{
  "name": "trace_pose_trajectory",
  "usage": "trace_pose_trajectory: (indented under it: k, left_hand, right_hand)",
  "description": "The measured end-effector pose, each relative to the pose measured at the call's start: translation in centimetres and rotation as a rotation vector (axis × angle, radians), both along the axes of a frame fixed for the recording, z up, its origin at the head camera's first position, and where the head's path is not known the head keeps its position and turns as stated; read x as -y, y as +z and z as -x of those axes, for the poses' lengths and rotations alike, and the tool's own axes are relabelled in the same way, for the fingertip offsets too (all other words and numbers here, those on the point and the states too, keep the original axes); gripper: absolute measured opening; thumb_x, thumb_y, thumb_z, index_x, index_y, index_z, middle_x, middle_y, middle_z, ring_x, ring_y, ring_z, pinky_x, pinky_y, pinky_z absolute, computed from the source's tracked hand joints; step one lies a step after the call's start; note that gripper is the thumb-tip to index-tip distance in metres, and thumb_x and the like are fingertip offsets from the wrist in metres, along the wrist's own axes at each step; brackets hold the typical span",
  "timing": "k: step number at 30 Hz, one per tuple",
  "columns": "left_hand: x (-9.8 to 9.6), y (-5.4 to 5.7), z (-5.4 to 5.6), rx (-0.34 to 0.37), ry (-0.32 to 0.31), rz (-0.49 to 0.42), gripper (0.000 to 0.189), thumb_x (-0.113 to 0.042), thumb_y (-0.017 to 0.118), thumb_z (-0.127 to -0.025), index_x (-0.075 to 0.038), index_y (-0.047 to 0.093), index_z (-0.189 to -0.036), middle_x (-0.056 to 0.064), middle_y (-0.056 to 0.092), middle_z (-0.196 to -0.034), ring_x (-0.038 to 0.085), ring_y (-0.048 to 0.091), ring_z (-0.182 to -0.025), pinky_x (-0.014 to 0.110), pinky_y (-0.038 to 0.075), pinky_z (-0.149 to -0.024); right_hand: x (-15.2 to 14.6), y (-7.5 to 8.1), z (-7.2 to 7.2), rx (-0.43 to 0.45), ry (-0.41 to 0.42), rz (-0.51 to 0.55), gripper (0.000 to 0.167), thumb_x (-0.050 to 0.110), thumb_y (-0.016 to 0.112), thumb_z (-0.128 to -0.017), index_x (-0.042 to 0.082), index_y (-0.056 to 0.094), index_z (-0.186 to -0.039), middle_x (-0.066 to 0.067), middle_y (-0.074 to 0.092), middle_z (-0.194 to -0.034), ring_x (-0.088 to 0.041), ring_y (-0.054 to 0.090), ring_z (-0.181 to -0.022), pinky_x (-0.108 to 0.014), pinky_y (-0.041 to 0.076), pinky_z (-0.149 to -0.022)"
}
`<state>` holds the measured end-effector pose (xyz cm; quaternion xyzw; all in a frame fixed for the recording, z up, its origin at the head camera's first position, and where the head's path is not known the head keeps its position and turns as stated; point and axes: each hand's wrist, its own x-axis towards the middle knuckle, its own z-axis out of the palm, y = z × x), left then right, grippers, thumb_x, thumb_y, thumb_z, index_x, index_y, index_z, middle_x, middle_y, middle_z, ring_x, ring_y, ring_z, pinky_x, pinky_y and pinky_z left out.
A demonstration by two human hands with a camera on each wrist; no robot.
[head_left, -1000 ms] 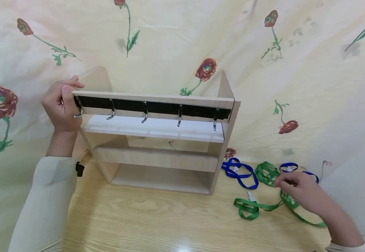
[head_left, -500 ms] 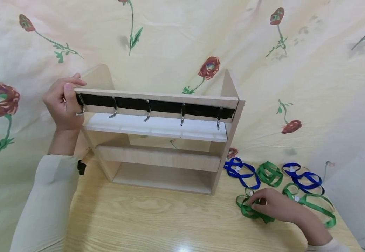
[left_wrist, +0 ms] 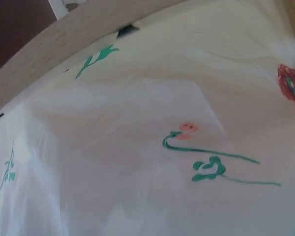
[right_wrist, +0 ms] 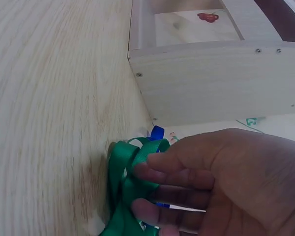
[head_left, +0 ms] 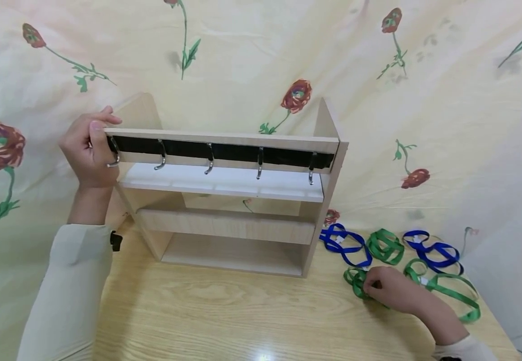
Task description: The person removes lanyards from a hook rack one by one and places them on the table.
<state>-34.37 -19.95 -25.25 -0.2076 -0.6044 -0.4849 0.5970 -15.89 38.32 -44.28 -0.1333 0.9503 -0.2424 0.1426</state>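
Note:
My left hand [head_left: 90, 150] grips the upper left corner of a light wooden shelf unit [head_left: 225, 228], its thumb on the front rail and other fingers behind. Across that rail runs a black strip [head_left: 234, 153] with several metal hooks [head_left: 209, 159]. To the right of the unit, my right hand [head_left: 394, 290] pinches a bundled green lanyard [head_left: 355, 281] low on the table. In the right wrist view the fingertips [right_wrist: 143, 209] lie against the green loops [right_wrist: 132, 182], partly covering them. The left wrist view shows only floral cloth and a wooden edge, with barely any of the hand.
Behind the bundle lie a blue lanyard [head_left: 346, 246], a coiled green lanyard [head_left: 384, 246] and another blue lanyard [head_left: 437, 254]. A looped green lanyard [head_left: 461, 296] lies to the right of my wrist. Floral cloth [head_left: 225, 60] hangs behind the wooden table [head_left: 225, 316].
My right hand has moved left, gathering the spread green lanyard into a compact bundle, then shifted slightly back. The left hand keeps its grip on the shelf corner.

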Motion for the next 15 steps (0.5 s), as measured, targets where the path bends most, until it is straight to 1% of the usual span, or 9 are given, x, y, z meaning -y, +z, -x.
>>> trace_pose_trajectory:
  k: [3,6,8,10,11,12,13,14,15]
  left_hand:
    - [0.6,-0.1,-0.3,0.044,-0.010,0.051,0.048,-0.023,0.047,-0.095,0.015,0.072,-0.079,-0.024,0.072,-0.083,0.003,0.078,-0.101,0.028,0.057,-0.102]
    - [1.5,0.0,-0.8,0.123,-0.039,0.141,0.044,-0.020,0.049,-0.101,0.014,0.076,-0.091,-0.028,0.073,-0.092,0.005,0.076,-0.112,0.028,0.054,-0.108]
    - [2.1,0.2,-1.3,0.198,-0.066,0.207,0.041,-0.017,0.050,-0.106,0.012,0.077,-0.099,-0.023,0.076,-0.103,0.005,0.073,-0.121,0.028,0.050,-0.113]
    - [2.6,0.4,-2.1,0.259,-0.091,0.263,0.036,-0.016,0.051,-0.108,0.010,0.077,-0.111,-0.012,0.078,-0.117,0.004,0.070,-0.122,0.023,0.046,-0.115]
    - [2.6,0.5,-2.7,0.289,-0.092,0.278,0.035,-0.016,0.051,-0.108,0.008,0.075,-0.118,-0.006,0.077,-0.126,0.002,0.066,-0.125,0.020,0.044,-0.115]
    - [2.5,0.6,-3.5,0.296,-0.075,0.285,0.036,-0.019,0.052,-0.108,0.006,0.074,-0.124,-0.001,0.074,-0.135,0.002,0.063,-0.129,0.019,0.043,-0.114]
    - [2.2,0.7,-4.4,0.272,-0.047,0.270,0.038,-0.022,0.053,-0.107,0.004,0.073,-0.127,0.005,0.071,-0.139,0.005,0.061,-0.131,0.020,0.042,-0.114]
    - [1.7,0.7,-5.4,0.230,-0.017,0.239,0.042,-0.027,0.055,-0.105,0.003,0.072,-0.129,0.010,0.069,-0.142,0.008,0.060,-0.132,0.023,0.041,-0.115]
    - [1.0,0.7,-6.6,0.162,0.006,0.197,0.045,-0.031,0.057,-0.102,0.004,0.071,-0.128,0.014,0.069,-0.141,0.013,0.060,-0.132,0.026,0.041,-0.115]
  right_hand:
    - [0.2,0.3,-0.4,-0.024,-0.054,0.010,0.008,0.014,0.067,-0.100,0.013,0.075,-0.097,0.002,0.072,-0.095,0.000,0.052,-0.069,-0.024,0.045,-0.063]
    - [0.4,0.8,-0.8,-0.059,-0.120,0.040,0.010,0.016,0.066,-0.102,0.010,0.075,-0.105,-0.001,0.073,-0.102,-0.002,0.051,-0.067,-0.025,0.045,-0.061]
    - [0.6,1.0,-1.0,-0.113,-0.146,0.049,0.012,0.016,0.066,-0.103,0.010,0.075,-0.108,-0.002,0.075,-0.106,-0.002,0.053,-0.069,-0.025,0.045,-0.061]
    - [0.7,1.2,-1.1,-0.163,-0.170,0.048,0.012,0.017,0.067,-0.103,0.011,0.076,-0.108,-0.002,0.076,-0.106,0.000,0.055,-0.074,-0.025,0.046,-0.061]
    - [0.9,1.2,-1.2,-0.187,-0.179,0.046,0.011,0.017,0.068,-0.103,0.012,0.077,-0.107,-0.002,0.076,-0.107,0.002,0.057,-0.076,-0.024,0.047,-0.062]
    - [1.0,1.3,-1.2,-0.208,-0.187,0.043,0.011,0.018,0.068,-0.103,0.013,0.077,-0.106,-0.001,0.077,-0.107,0.002,0.058,-0.079,-0.024,0.048,-0.063]
    - [1.1,1.4,-1.3,-0.230,-0.196,0.041,0.011,0.018,0.068,-0.103,0.014,0.077,-0.107,-0.001,0.077,-0.107,0.002,0.060,-0.081,-0.024,0.049,-0.063]
    - [1.3,1.5,-1.4,-0.254,-0.203,0.040,0.010,0.019,0.069,-0.102,0.014,0.077,-0.107,-0.001,0.077,-0.109,0.000,0.062,-0.084,-0.023,0.049,-0.064]
    - [1.5,1.6,-1.5,-0.278,-0.208,0.043,0.010,0.019,0.069,-0.103,0.015,0.077,-0.107,-0.002,0.077,-0.111,-0.003,0.065,-0.089,-0.024,0.051,-0.065]
